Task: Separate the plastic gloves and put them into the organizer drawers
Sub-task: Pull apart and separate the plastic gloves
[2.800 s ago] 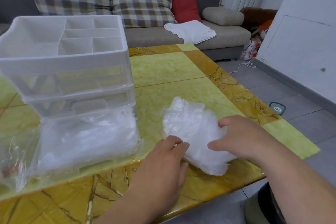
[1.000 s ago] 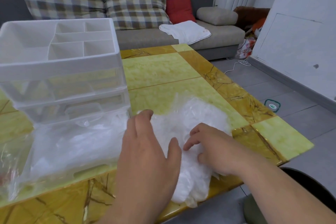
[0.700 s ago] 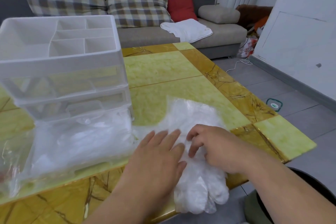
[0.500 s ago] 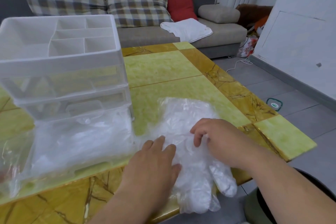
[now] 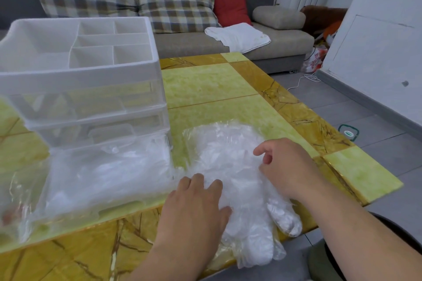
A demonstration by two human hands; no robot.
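Yellow-green tiled surface (image 5: 205,84), sofa (image 5: 285,39) behind it. Pile of clear plastic gloves (image 5: 228,155) lies flattened near the front edge, glove fingers hanging over that edge. Left hand (image 5: 196,205) presses flat on the pile's left side, grip wide, fingers straight. Right hand (image 5: 287,166) rests on the pile's right side, fingers loosely curled; cannot tell if its grip pinches a layer. Just left of the pile stands the white organizer (image 5: 86,70), its bottom drawer (image 5: 109,171) pulled out with gloves inside. Upper drawers are closed, and a divided tray sits on top. White cloth (image 5: 237,35) and red cushion (image 5: 230,9) lie on the sofa.
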